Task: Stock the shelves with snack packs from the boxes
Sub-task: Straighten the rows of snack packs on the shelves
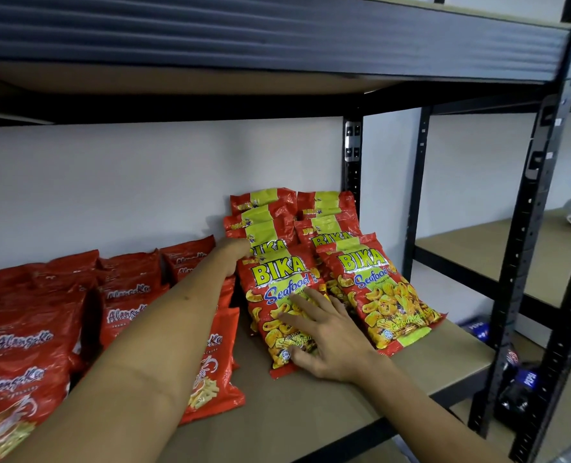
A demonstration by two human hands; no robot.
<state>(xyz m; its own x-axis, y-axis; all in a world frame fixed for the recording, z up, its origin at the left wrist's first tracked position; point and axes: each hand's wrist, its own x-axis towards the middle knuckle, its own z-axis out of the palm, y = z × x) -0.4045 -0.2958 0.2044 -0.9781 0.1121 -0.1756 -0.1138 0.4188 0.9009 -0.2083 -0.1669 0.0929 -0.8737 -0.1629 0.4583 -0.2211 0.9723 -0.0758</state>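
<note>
Two rows of red and green Bika Seafood packs lean back against the wall on the brown shelf [327, 406]. My right hand [327, 342] lies flat, fingers spread, on the front pack of the left row [277, 295]. My left hand [234, 253] reaches behind that pack and touches the left edge of the packs stacked behind it [264, 225]; its fingers are mostly hidden. The right row's front pack [377, 292] stands untouched beside my right hand. No box is in view.
Rows of red Alamgeeka-style snack packs [43, 329] fill the shelf's left side, under my left arm. A black upright post [524, 262] bounds the shelf on the right. Pepsi bottles [518, 385] stand low behind it. Another shelf board [277, 35] hangs close overhead.
</note>
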